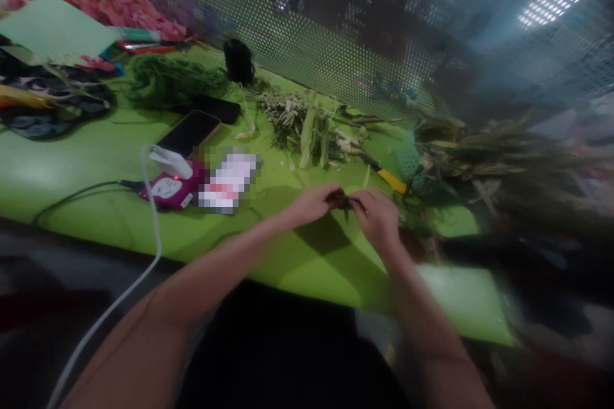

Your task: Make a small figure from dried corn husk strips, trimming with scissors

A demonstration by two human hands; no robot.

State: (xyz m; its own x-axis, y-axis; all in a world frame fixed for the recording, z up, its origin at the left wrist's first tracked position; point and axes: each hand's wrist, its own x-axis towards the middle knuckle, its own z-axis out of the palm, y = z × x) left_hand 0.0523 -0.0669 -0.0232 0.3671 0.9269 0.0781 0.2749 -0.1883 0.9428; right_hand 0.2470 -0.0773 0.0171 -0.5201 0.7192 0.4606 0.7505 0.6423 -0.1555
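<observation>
Holding: dark piece (341, 200), too blurred to identify, pinched between both hands just above the green bench (96, 166).
Left hand (311, 203): fingertips closed on its left end.
Right hand (378, 217): fingertips closed on its right end.
Beyond: leaf cuttings (307, 124), yellow-handled tool (391, 180), phone (188, 132).

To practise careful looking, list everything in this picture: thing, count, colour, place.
table: one, bright green, across view
mesh: one, grey, behind table
flowers: many, pink and yellow, far left
paper: one, pale green, far left
yarn: one bundle, green, back left
spool: one, black, right of yarn
phone: one, black, left of centre
device: one, magenta, in front of phone
cable: one, white, from device over table edge
leaves: one pile, pale green, centre back
stems: one heap, green-brown, right
tool: one, yellow handle, beside stems
piece: one, dark, front centre
left hand: one, bare, pinching piece
right hand: one, bare, pinching piece
</observation>
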